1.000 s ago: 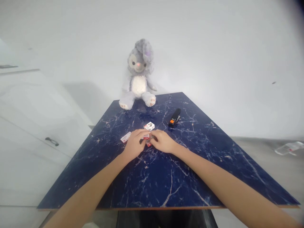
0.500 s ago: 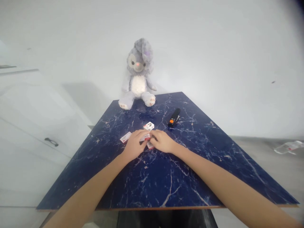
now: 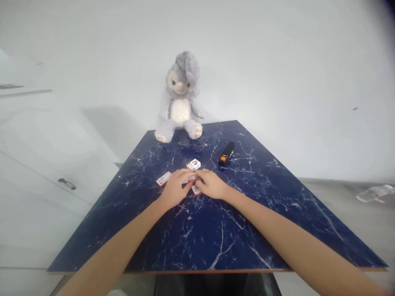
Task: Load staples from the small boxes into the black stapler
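Note:
My left hand (image 3: 175, 188) is closed around the left side of a small white-and-red box (image 3: 190, 179), its fingers over the top and the thumb at the near side. At the same box's right end are the curled fingers of my right hand (image 3: 212, 184); they hide part of it. A second white-and-red box (image 3: 196, 190) lies just below, partly covered by my right fingers. Beyond the fingertips sits a white box (image 3: 194, 165) with a dark picture on top. Left of my left hand lies another flat white-and-red box (image 3: 163, 179).
A black stapler (image 3: 226, 153) with an orange patch lies to the right on the blue marbled table (image 3: 197, 238). At the far edge a grey plush rabbit (image 3: 180, 98) sits before the white wall. Clear plastic packaging (image 3: 375, 192) is on the floor at right.
Both hands stay around the box with almost no movement. The whole view has shifted very slightly.

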The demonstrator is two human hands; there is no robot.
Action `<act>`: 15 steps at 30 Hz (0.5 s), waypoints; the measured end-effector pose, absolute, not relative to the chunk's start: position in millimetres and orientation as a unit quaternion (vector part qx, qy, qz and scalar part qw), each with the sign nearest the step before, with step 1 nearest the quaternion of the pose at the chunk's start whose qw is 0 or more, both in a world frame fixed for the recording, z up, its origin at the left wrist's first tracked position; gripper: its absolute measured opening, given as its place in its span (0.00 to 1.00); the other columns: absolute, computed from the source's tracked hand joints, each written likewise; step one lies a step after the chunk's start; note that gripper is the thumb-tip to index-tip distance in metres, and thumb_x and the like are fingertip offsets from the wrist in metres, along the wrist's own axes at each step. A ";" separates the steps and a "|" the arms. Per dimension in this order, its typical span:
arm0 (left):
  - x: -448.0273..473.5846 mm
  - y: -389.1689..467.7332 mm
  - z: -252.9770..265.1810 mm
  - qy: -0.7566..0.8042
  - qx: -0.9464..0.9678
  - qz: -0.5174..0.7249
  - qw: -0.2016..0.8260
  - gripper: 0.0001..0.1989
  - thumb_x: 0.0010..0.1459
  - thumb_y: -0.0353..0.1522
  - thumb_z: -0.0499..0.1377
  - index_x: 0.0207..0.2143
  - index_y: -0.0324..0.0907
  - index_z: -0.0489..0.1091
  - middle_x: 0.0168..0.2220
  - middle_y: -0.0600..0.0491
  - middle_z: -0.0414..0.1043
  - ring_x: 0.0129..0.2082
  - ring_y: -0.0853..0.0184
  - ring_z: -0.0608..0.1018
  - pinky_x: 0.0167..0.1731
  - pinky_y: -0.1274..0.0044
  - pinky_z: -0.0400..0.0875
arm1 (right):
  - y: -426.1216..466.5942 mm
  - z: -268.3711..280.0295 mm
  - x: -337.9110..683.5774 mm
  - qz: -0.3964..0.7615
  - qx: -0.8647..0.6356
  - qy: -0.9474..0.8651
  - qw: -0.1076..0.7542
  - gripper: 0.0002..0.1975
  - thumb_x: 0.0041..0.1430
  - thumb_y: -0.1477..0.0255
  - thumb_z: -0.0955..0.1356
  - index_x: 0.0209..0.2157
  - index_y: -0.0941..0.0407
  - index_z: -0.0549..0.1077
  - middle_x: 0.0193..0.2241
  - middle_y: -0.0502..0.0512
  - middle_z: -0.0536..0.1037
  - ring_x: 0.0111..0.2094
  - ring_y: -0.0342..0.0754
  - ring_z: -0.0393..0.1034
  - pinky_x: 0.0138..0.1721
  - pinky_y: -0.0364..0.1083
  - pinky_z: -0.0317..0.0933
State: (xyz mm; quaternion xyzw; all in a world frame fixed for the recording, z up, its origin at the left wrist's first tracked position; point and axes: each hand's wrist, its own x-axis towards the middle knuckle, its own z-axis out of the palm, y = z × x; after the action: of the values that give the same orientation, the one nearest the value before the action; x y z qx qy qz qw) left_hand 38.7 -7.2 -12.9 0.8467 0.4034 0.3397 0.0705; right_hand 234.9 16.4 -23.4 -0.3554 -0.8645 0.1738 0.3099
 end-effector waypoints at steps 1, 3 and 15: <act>38.6 -7.0 -13.2 0.402 0.850 0.333 0.074 0.15 0.63 0.29 0.57 0.52 0.46 0.71 0.52 0.48 0.73 0.52 0.60 0.74 0.55 0.63 0.69 | 17.4 -23.1 235.4 0.184 -0.358 -0.861 0.310 0.07 0.59 0.80 0.62 0.30 0.56 0.68 0.28 0.51 0.72 0.32 0.47 0.64 0.37 0.44 0.56; 38.4 -6.6 -14.6 0.397 0.855 0.324 0.079 0.17 0.64 0.28 0.56 0.54 0.47 0.70 0.53 0.48 0.72 0.53 0.60 0.74 0.55 0.62 0.69 | 18.9 -22.1 236.3 0.199 -0.365 -0.854 0.314 0.07 0.59 0.79 0.62 0.29 0.56 0.68 0.27 0.50 0.72 0.31 0.46 0.64 0.36 0.44 0.55; 62.4 -45.3 47.0 0.346 0.812 0.468 0.024 0.11 0.67 0.34 0.52 0.45 0.47 0.73 0.47 0.50 0.75 0.50 0.61 0.75 0.53 0.62 0.71 | 20.1 -19.4 238.1 0.218 -0.367 -0.844 0.325 0.07 0.61 0.76 0.64 0.29 0.57 0.72 0.25 0.48 0.72 0.28 0.43 0.65 0.33 0.41 0.55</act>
State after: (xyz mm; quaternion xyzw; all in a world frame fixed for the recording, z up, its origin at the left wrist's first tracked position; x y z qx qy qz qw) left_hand 62.4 -45.3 47.0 0.8125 0.3462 0.4685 0.0242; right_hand 238.1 20.1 -19.4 -0.3669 -0.8440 0.2177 0.3251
